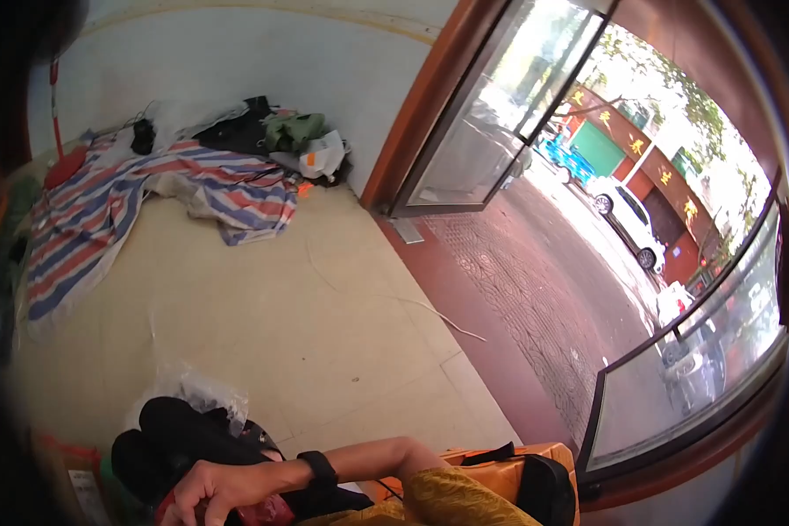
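Observation:
My right hand [206,495] is at the lower edge, its forearm reaching in from the right with a black wristband and a mustard-yellow sleeve. Its fingers are bent downward and closed, and the picture's edge cuts off their tips. Something red [272,510] shows just beside and below the hand; what it is, and whether the fingers grip it, I cannot make out. Black-clad knees [180,427] lie just beyond the hand. No part of my left hand shows.
An orange case [548,460] with black parts stands at lower right. A clear plastic bag [228,396] and a cardboard box [83,482] are near the knees. A striped sheet [105,206] with piled bags lies against the wall. Glass doors [465,167] open onto a street with a white car [627,215].

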The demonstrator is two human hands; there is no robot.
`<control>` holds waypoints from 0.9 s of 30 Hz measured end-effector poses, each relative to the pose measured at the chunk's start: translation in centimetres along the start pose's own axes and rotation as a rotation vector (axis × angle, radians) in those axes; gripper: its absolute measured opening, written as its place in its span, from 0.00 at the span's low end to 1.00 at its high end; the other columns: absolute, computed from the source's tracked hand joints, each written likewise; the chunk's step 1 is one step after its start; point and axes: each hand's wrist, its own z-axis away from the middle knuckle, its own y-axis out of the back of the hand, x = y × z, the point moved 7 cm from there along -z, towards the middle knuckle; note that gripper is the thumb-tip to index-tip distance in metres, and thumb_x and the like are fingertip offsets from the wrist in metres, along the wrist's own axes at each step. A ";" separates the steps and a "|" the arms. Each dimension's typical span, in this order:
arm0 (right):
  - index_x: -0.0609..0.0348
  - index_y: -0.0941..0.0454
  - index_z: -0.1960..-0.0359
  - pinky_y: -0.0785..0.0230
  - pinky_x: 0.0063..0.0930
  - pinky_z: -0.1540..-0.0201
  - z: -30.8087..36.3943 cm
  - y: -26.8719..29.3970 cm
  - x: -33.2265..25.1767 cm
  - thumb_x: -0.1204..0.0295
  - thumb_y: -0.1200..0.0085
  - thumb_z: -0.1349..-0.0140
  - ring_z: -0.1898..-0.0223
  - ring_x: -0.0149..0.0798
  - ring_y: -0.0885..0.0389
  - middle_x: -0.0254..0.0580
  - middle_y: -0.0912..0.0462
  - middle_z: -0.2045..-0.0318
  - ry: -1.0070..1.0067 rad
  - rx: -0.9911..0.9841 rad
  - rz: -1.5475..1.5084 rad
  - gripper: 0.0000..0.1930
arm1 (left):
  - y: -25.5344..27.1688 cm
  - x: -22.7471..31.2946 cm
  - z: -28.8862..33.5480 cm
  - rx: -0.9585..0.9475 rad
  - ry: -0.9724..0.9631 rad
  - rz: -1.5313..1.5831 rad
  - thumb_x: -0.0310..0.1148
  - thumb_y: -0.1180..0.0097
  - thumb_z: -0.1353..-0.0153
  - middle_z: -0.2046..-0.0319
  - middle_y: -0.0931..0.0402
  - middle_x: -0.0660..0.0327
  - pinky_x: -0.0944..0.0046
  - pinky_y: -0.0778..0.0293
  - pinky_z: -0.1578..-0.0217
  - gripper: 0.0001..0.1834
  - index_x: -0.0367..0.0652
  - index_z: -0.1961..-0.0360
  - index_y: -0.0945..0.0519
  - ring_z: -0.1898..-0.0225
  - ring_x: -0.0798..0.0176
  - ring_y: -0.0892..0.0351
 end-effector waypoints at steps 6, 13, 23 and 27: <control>0.69 0.27 0.71 0.30 0.24 0.68 1.0 -0.8 -0.6 0.80 0.48 0.52 0.69 0.36 0.20 0.45 0.22 0.72 -0.067 -0.063 0.062 0.06 | -0.7 -0.6 0.1 -0.001 0.064 0.007 0.26 0.53 0.44 0.79 0.32 0.65 0.77 0.37 0.79 0.09 0.38 0.61 0.32 0.80 0.73 0.32; 0.72 0.27 0.70 0.30 0.24 0.68 1.5 -0.6 -0.5 0.80 0.46 0.53 0.71 0.37 0.21 0.46 0.22 0.70 0.051 -0.074 0.076 0.08 | -1.1 -0.7 0.6 -0.072 0.082 0.044 0.24 0.52 0.46 0.77 0.31 0.63 0.76 0.32 0.77 0.10 0.38 0.62 0.33 0.77 0.70 0.29; 0.70 0.25 0.70 0.31 0.23 0.69 1.7 -0.3 1.9 0.79 0.44 0.52 0.69 0.36 0.22 0.46 0.22 0.68 -0.089 -0.113 -0.120 0.08 | -0.1 -1.7 1.3 0.131 0.134 -0.109 0.28 0.57 0.42 0.76 0.29 0.62 0.74 0.34 0.81 0.08 0.38 0.62 0.32 0.80 0.70 0.31; 0.69 0.25 0.66 0.33 0.27 0.64 2.0 -0.4 1.2 0.73 0.47 0.47 0.64 0.37 0.23 0.46 0.21 0.66 -0.012 -0.208 -0.035 0.11 | -0.5 -2.1 1.3 0.046 0.185 -0.056 0.29 0.57 0.42 0.76 0.29 0.61 0.74 0.34 0.82 0.08 0.38 0.62 0.32 0.81 0.69 0.31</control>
